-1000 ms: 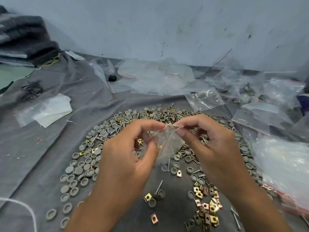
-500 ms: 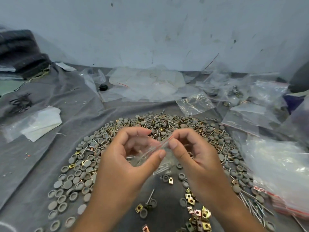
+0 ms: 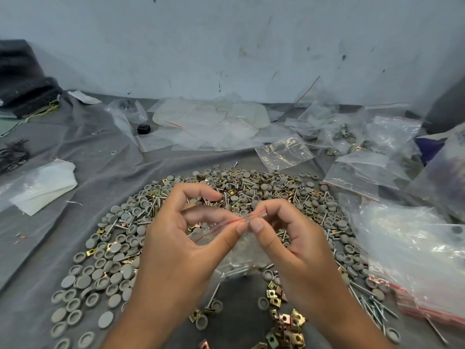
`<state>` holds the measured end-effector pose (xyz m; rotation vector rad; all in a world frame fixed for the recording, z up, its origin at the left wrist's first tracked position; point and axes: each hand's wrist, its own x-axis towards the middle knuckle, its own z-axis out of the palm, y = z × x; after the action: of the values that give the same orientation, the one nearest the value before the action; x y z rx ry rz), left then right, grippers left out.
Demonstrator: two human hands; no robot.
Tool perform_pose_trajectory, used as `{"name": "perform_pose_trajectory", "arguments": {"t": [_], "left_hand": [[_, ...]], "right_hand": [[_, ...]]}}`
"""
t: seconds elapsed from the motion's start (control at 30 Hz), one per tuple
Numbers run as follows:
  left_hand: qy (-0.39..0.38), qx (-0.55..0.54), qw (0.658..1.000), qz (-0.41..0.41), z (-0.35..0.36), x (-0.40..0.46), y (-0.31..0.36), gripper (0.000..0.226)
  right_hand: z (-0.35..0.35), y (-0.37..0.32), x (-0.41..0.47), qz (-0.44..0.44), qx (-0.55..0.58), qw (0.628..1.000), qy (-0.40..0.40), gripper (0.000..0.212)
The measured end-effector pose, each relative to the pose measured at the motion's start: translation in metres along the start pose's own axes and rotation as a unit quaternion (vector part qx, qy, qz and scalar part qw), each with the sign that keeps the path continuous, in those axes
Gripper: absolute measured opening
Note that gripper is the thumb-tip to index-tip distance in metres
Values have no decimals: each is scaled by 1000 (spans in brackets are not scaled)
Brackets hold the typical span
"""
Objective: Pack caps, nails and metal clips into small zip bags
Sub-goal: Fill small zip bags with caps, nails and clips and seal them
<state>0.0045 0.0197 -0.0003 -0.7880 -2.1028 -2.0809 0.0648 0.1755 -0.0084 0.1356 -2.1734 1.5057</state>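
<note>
A: grip status?
B: both hands pinching the small zip bag (image 3: 227,244) at its top edge. left hand (image 3: 181,250) thumb and forefinger clamp the red seal strip (image 3: 234,220) near the middle, right hand (image 3: 297,248) clamps it just beside, thumbs almost touching
A: bag position vs the grip?
B: hangs below the pinch, between the palms, over the pile of grey caps (image 3: 108,268), nails (image 3: 372,303) and metal clips (image 3: 286,321) on the grey cloth (image 3: 50,248). nails visible inside near the bottom
A: change from 0.5 s back?
B: the pinch points sat apart along the seal then, now closed up side by side. red strip runs flat between the fingers. empty bags (image 3: 402,250) at right unmoved
</note>
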Motion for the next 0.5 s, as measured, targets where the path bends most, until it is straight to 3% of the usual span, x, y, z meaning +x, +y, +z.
{"name": "perform_pose_trajectory", "arguments": {"t": [0.37, 0.5], "left_hand": [[21, -47, 999, -1, -3, 5, 0, 37], [12, -59, 998, 8, -4, 5, -1, 38]], "right_hand": [[1, 4, 0, 13, 85, 996, 34, 11], [2, 4, 2, 15, 55, 998, 22, 11]]}}
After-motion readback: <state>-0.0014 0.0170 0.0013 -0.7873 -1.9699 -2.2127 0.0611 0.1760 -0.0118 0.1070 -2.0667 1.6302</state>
